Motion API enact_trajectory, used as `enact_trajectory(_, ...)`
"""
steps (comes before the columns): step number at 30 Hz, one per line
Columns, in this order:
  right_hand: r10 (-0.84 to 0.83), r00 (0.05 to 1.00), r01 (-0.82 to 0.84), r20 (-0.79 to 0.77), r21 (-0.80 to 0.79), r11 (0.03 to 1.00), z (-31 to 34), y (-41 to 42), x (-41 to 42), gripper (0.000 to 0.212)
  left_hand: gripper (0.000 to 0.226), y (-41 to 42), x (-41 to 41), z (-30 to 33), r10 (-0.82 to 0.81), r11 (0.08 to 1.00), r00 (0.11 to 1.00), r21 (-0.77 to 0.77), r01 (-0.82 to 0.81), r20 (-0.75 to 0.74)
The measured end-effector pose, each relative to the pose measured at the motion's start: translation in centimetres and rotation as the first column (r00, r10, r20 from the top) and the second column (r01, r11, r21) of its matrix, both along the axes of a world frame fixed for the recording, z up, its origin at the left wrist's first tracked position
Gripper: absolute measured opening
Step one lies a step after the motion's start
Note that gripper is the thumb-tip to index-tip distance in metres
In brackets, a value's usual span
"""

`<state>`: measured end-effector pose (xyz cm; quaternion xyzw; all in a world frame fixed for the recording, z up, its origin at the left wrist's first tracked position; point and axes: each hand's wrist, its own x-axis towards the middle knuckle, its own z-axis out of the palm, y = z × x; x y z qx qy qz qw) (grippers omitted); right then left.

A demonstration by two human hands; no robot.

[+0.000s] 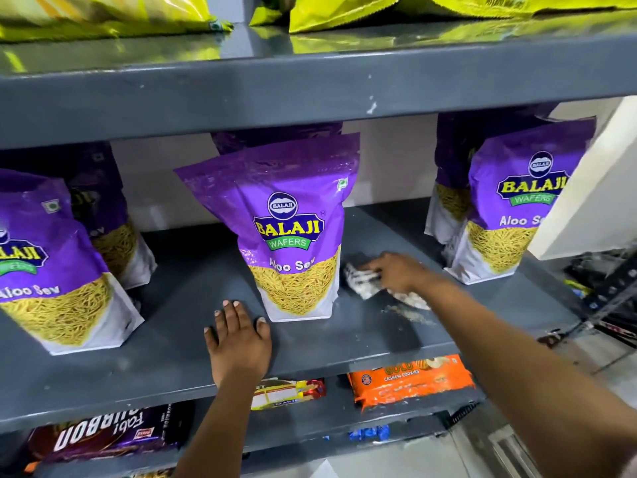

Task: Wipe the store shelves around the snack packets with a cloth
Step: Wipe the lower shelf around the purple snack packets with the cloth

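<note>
The wiping step is going on now; the right hand (396,270) presses a crumpled white cloth (370,282) flat on the grey shelf (193,270), in the gap between the middle purple packet (293,229) and the right purple packet (499,215); the grip of this hand is fingers curled down over the cloth, holding it against the shelf; the cloth sits just beside the bottom corner of the middle packet.

The left hand (238,336) lies flat on the front of the shelf, fingers spread, holding nothing; its thumb is just beside the bottom of the middle packet; I think it steadies the person.

A pale dusty smear (406,313) shows on the shelf, near the cloth and closer to the front edge; so this patch does not look clean yet.

I think the next move needs the cloth to slide forward over that smear, and then close around the packet bottoms; the packets stand upright and look light, so a hard push could tip one; the shelf between the middle packet and the left purple packet (58,270) looks like it waits for its turn too.
</note>
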<state>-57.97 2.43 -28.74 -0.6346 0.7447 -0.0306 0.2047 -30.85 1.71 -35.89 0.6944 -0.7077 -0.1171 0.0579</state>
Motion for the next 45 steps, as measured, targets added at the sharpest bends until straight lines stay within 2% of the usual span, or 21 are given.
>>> enact_trajectory(2, 0.048, 0.996, -0.046, -0.071, 0.034, 0.998, -1.8, 1.0, 1.6, 0.053, 0.059, 0.1, 0.1, 0.0, 0.0, 1.0, 1.0, -0.003, 0.0, 0.006)
enact_trajectory(6, 0.144, 0.987, -0.152, 0.066, 0.147, 0.977, -1.8, 4.6, 0.0, 0.07, 0.059, 0.1, 0.0, 0.1, -0.004, 1.0, 1.0, -0.003, 0.004, 0.014)
enact_trajectory(8, 0.147, 0.988, -0.153, 0.042, 0.183, 0.971, -0.5, 5.1, -1.3, 0.076, 0.058, 0.1, 0.0, 0.2, -0.007, 1.0, 1.0, -0.003, 0.007, 0.011)
enact_trajectory(12, 0.154, 0.988, -0.154, 0.013, 0.009, 0.988, 0.4, 4.7, 0.5, 0.069, 0.058, 0.1, 0.0, 0.2, -0.007, 1.0, 1.0, 0.001, 0.007, 0.006)
enact_trajectory(16, 0.312, 0.948, -0.315, 0.068, 0.034, 0.949, -1.4, 6.8, 2.4, 0.063, 0.058, 0.1, 0.0, 0.2, -0.006, 1.0, 1.0, -0.01, 0.006, 0.004)
enact_trajectory(19, 0.236, 0.958, -0.26, 0.163, 0.149, 0.954, -0.6, 6.8, 0.4, 0.072, 0.058, 0.1, 0.0, 0.1, -0.008, 1.0, 1.0, -0.009, 0.008, 0.002)
enact_trajectory(21, 0.195, 0.968, -0.204, 0.155, 0.044, 0.978, -0.2, 5.8, 0.3, 0.072, 0.058, 0.1, 0.0, 0.1, -0.011, 1.0, 1.0, -0.017, 0.011, 0.004)
enact_trajectory(22, 0.209, 0.97, -0.204, 0.125, -0.048, 0.978, -0.1, 5.4, 0.9, 0.07, 0.058, 0.0, 0.0, 0.0, -0.01, 1.0, 1.0, -0.019, 0.01, 0.006)
enact_trajectory(24, 0.254, 0.963, -0.244, 0.086, -0.112, 0.963, -0.8, 5.6, 2.7, 0.066, 0.058, 0.0, 0.1, -0.2, -0.006, 1.0, 1.0, -0.017, 0.006, 0.007)
enact_trajectory(26, 0.269, 0.956, -0.265, 0.117, -0.048, 0.963, -2.1, 6.3, 3.0, 0.067, 0.058, 0.0, 0.1, -0.3, -0.013, 1.0, 1.0, -0.02, 0.013, 0.006)
enact_trajectory(29, 0.226, 0.944, -0.284, 0.242, 0.245, 0.927, -1.3, 5.5, 0.6, 0.075, 0.059, -0.2, 0.1, -0.4, -0.013, 1.0, 1.0, -0.024, 0.013, 0.006)
enact_trajectory(30, 0.203, 0.945, -0.279, 0.254, 0.31, 0.909, -0.5, 4.7, -0.1, 0.073, 0.059, -0.2, 0.0, -0.4, -0.014, 1.0, 1.0, -0.022, 0.014, 0.009)
enact_trajectory(31, 0.169, 0.952, -0.242, 0.254, 0.292, 0.925, 0.2, 3.6, -0.7, 0.07, 0.059, -0.1, 0.0, -0.4, -0.014, 1.0, 1.0, -0.024, 0.015, 0.013)
enact_trajectory(33, -0.003, 0.956, -0.02, 0.293, 0.078, 0.997, 1.7, 1.2, -1.3, 0.06, 0.062, -0.2, 0.0, -0.4, -0.012, 0.999, 1.0, -0.036, 0.013, 0.025)
enact_trajectory(34, -0.083, 0.949, 0.107, 0.303, -0.064, 0.992, 2.1, 0.0, -1.4, 0.054, 0.067, -0.2, 0.0, -0.4, -0.007, 0.999, 1.0, -0.039, 0.009, 0.03)
enact_trajectory(35, -0.147, 0.953, 0.197, 0.267, -0.175, 0.965, 1.7, -1.3, -1.9, 0.049, 0.071, -0.2, 0.0, -0.4, -0.004, 0.999, 0.999, -0.04, 0.005, 0.033)
enact_trajectory(36, -0.187, 0.967, 0.222, 0.174, -0.205, 0.953, 1.5, -2.3, -2.2, 0.045, 0.071, -0.1, 0.0, -0.4, -0.003, 0.999, 0.999, -0.042, 0.004, 0.036)
enact_trajectory(38, -0.202, 0.979, 0.2, -0.014, -0.086, 0.976, -0.3, -3.2, -2.9, 0.045, 0.072, -0.2, 0.0, -0.4, -0.001, 0.999, 0.999, -0.042, 0.003, 0.049)
enact_trajectory(40, -0.232, 0.971, 0.235, -0.054, 0.059, 0.97, -2.2, -2.9, -3.1, 0.058, 0.079, -0.2, 0.0, -0.3, -0.005, 0.999, 0.999, -0.053, 0.008, 0.048)
enact_trajectory(43, -0.238, 0.969, 0.241, -0.068, 0.044, 0.969, -3.8, -2.2, -3.4, 0.064, 0.096, -0.1, -0.1, -0.3, -0.01, 0.997, 1.0, -0.082, 0.012, 0.029)
enact_trajectory(45, -0.231, 0.968, 0.233, -0.098, 0.001, 0.973, -3.8, -1.7, -3.5, 0.06, 0.096, -0.1, -0.1, -0.3, -0.004, 0.997, 1.0, -0.073, 0.006, 0.028)
